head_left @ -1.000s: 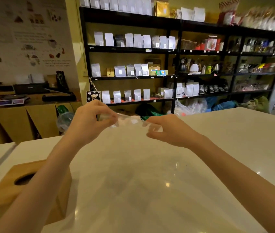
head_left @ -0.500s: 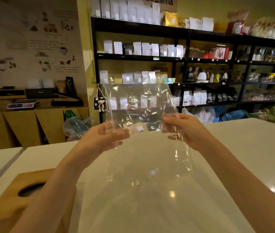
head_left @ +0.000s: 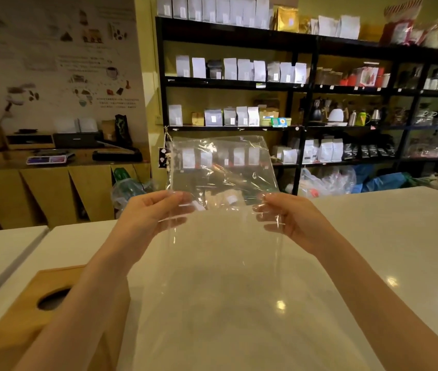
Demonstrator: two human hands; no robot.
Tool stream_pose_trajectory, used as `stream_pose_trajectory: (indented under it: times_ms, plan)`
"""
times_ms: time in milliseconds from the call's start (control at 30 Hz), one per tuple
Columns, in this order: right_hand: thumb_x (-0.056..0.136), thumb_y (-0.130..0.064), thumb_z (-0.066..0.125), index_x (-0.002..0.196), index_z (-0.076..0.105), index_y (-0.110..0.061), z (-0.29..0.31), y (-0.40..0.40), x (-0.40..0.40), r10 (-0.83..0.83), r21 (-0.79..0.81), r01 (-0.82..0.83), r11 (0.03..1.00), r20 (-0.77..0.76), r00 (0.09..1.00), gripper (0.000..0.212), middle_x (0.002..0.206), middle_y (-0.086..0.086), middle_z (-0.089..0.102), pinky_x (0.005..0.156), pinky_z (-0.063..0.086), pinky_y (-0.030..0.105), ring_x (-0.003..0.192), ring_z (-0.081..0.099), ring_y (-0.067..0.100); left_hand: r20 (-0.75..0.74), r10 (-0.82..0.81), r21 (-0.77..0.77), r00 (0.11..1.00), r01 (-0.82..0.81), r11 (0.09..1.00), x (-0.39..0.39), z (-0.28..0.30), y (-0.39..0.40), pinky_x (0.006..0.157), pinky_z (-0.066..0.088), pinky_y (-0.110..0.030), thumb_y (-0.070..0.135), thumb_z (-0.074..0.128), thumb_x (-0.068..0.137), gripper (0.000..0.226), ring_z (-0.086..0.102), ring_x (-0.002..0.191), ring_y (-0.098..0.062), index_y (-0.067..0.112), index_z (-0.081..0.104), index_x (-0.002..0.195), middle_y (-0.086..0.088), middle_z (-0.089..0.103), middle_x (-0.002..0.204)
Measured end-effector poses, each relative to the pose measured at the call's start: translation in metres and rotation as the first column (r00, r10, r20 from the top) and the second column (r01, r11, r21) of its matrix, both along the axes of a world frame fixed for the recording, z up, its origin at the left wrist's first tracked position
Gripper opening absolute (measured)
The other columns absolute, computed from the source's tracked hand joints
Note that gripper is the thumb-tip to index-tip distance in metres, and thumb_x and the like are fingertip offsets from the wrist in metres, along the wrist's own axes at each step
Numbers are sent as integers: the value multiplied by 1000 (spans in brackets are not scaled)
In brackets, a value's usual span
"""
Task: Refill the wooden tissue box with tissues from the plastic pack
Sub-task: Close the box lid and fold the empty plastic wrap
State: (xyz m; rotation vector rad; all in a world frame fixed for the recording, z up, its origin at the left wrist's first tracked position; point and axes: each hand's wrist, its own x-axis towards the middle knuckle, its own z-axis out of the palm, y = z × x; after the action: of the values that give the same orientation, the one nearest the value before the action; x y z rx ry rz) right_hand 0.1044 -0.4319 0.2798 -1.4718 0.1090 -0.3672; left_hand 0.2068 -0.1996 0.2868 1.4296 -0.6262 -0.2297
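Head view: the left hand (head_left: 156, 212) and the right hand (head_left: 290, 218) each pinch one side of the clear plastic pack (head_left: 220, 167), fingers closed on the film. The pack is held upright above the white counter (head_left: 373, 236), its open upper flap standing clear of the hands toward the far side. The lower part of the pack hangs down toward the near edge of the view; its contents show only as a pale blurred mass and cannot be told apart. The wooden tissue box (head_left: 25, 317) rests on the counter at the near left, partly under the left forearm, with its oval opening (head_left: 54, 302) facing up. Black shelving (head_left: 303, 84) stocked with pouches stands at the far side.
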Motion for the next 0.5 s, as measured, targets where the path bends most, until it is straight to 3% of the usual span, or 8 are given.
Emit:
stream_pose_trajectory:
  times_ms: [100, 200, 300, 433, 500]
  plan:
    - [90, -14, 53, 100, 65, -15, -3, 6, 5, 25, 5, -26, 1000, 67, 997, 16, 67, -4, 74, 51, 54, 19, 60, 69, 8, -64, 1, -78, 998, -5, 997, 3, 3, 5, 63, 57, -16, 15, 55, 85, 17, 67, 70, -8, 11, 71, 88, 4, 73, 69]
    - [90, -9, 53, 122, 48, -34, -4, 11, 12, -24, 12, 22, 1000, 190, 982, 41, 64, -5, 73, 53, 55, 20, 56, 68, 7, -109, 25, -124, 994, -39, 991, 5, 5, 8, 63, 57, -18, 9, 56, 85, 32, 66, 63, -6, 10, 59, 117, 5, 70, 65]
    - [88, -7, 54, 119, 49, -40, -2, 13, 18, -59, -42, 73, 996, 271, 961, 46, 69, -2, 75, 58, 58, 24, 58, 69, 11, -56, 119, -93, 991, -124, 988, 5, 6, 10, 61, 56, -22, 7, 58, 83, 56, 67, 59, -3, 21, 40, 134, 5, 72, 62]
    - [89, -17, 54, 106, 66, -25, -2, 9, 18, -13, -258, 66, 964, 201, 980, 22, 82, -1, 77, 63, 58, 24, 71, 72, 15, 100, 210, 4, 973, -212, 977, 7, 8, 14, 58, 55, -14, 8, 57, 84, 42, 65, 55, 1, 14, 55, 125, 7, 70, 59]
    - [89, -20, 54, 108, 66, -20, 0, 7, 17, 10, -332, 37, 943, 140, 990, 23, 90, -2, 76, 68, 58, 23, 79, 73, 16, 118, 238, 39, 964, -244, 969, 9, 9, 15, 56, 54, -11, 9, 58, 84, 50, 66, 56, 1, 13, 47, 132, 6, 70, 58]
